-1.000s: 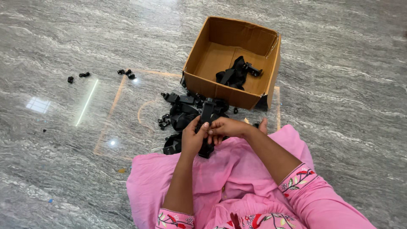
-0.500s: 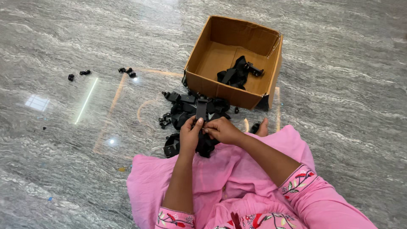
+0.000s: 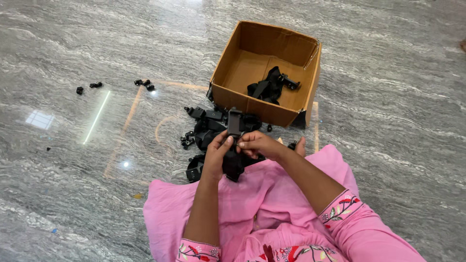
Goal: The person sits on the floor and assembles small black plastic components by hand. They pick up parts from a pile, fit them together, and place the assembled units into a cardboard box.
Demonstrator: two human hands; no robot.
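Sitting on a grey marble floor (image 3: 73, 204), a person grips a black strap mount (image 3: 234, 140) with both hands: left hand (image 3: 216, 156) clenched round its lower part, right hand (image 3: 257, 144) pinching its middle. Just beyond lies a pile of black parts (image 3: 206, 127), touching an open cardboard box (image 3: 242, 104) holding one more mount (image 3: 269, 85).

1 open brown cardboard box (image 3: 242, 103) — square, on the floor ahead.
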